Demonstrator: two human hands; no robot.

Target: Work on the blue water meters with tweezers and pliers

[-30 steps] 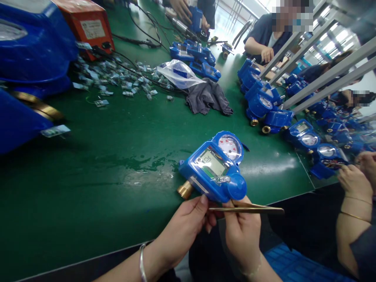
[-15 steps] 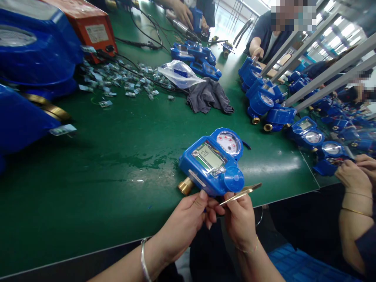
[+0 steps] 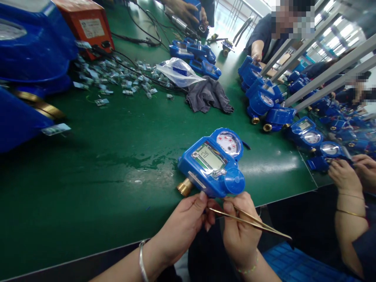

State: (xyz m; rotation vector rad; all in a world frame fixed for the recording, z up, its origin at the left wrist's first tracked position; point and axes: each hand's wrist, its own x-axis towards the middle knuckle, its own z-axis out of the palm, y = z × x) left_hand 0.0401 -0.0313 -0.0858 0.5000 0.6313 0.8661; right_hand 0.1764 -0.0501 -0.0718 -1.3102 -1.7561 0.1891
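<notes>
A blue water meter (image 3: pixel 213 162) with an LCD screen, a round dial and a brass fitting lies on the green table (image 3: pixel 117 156) near its front edge. My left hand (image 3: pixel 183 227) is closed in a pinch just below the meter's near side, the thumb close to the casing. My right hand (image 3: pixel 241 231) is beside it, gripping brass tweezers (image 3: pixel 252 222) whose long end points right and down, off the table. What the left fingers pinch is too small to make out.
Several blue meters (image 3: pixel 264 102) lie along the right side, where other people's hands (image 3: pixel 343 176) work. A grey cloth (image 3: pixel 208 96), a plastic bag (image 3: pixel 179 72), scattered small parts (image 3: pixel 117 78), an orange box (image 3: pixel 85 25) and large blue housings (image 3: pixel 29 58) stand farther back and left.
The tweezers swung from pointing up-right at the meter's edge to slanting down to the right. Both hands stayed below the meter, which barely shifted.
</notes>
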